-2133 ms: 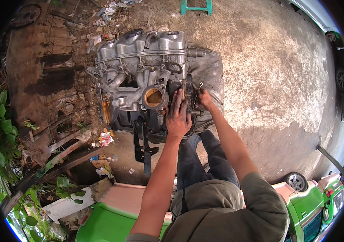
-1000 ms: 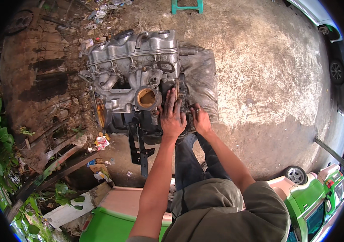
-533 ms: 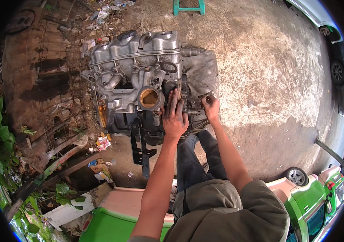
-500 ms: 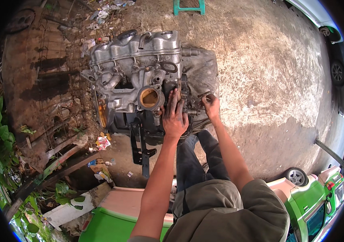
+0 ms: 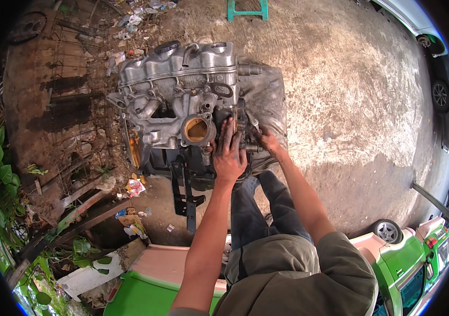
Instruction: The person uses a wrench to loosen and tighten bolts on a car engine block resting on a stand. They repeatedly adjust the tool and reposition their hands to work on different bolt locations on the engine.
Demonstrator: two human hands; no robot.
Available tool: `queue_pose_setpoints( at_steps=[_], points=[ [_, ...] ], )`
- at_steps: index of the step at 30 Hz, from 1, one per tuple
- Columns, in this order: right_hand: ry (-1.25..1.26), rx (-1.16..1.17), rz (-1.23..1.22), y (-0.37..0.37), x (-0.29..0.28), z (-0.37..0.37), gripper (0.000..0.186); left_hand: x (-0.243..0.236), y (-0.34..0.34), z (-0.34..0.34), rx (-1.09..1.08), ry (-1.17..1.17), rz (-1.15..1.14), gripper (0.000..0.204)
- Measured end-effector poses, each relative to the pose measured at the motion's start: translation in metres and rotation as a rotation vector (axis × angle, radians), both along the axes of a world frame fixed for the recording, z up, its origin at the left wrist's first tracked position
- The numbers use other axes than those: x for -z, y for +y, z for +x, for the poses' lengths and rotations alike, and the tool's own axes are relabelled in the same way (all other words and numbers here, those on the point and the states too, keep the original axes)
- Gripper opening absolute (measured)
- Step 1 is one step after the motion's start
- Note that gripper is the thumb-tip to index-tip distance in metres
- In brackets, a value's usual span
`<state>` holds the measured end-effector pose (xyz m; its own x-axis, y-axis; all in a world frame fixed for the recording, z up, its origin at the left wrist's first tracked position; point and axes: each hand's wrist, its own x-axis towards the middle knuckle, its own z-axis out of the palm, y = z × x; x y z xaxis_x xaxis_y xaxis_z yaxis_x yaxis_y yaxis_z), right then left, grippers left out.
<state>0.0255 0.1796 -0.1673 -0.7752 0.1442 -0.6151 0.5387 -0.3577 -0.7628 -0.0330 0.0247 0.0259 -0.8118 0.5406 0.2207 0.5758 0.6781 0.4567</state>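
Note:
A large grimy metal engine (image 5: 177, 79) stands in front of me, with a round intake opening (image 5: 198, 130) facing up. My left hand (image 5: 229, 159) lies on the dark parts at its right end, fingers stretched out and blackened with grease. Closed around a small metal wrench (image 5: 256, 125), my right hand (image 5: 269, 141) is just right of the left one, by the engine's end. The wrench's light-coloured head shows beyond the fingers; most of its shaft is hidden. Below the left side of the engine hangs a black metal bracket (image 5: 185, 195).
A grey cover (image 5: 266, 89) lies beneath the engine's right end. A green stool (image 5: 247, 15) stands at the far side. Rubbish and rusty wire mesh line the left. Behind me is a green car (image 5: 403, 258); a dark car's wheel (image 5: 440, 95) shows far right.
My right hand has moved left, closer to the engine, and the wrench has turned so its head points away from me. My left hand stays in place.

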Motion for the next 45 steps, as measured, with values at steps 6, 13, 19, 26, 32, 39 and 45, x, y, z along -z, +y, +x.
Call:
queue_pose_setpoints(
  at_steps=[6, 13, 19, 26, 32, 39, 45],
  points=[
    [0.035, -0.111, -0.177, 0.005, -0.029, -0.006, 0.039, 0.002, 0.0, 0.002, -0.019, -0.004, -0.044, 0.038],
    [0.363, -0.069, 0.043, 0.005, -0.024, -0.013, 0.017, 0.002, 0.0, 0.001, -0.012, -0.007, -0.014, 0.038],
    [-0.068, 0.105, -0.018, 0.016, -0.02, 0.012, 0.032, 0.002, 0.001, 0.002, -0.016, 0.007, -0.019, 0.036],
    [0.116, 0.026, 0.429, 0.02, -0.005, -0.001, 0.03, 0.001, 0.001, 0.002, -0.021, 0.011, -0.039, 0.035],
    [0.094, 0.125, -0.022, 0.021, -0.023, -0.024, 0.021, 0.001, 0.001, 0.002, -0.021, -0.001, -0.046, 0.036],
    [0.08, 0.231, -0.284, 0.014, 0.006, -0.037, 0.023, -0.001, 0.001, 0.001, -0.019, -0.011, -0.066, 0.038],
    [0.027, 0.042, -0.287, 0.02, 0.01, -0.051, 0.019, -0.001, 0.001, 0.001, -0.033, 0.011, -0.078, 0.04]
  ],
)
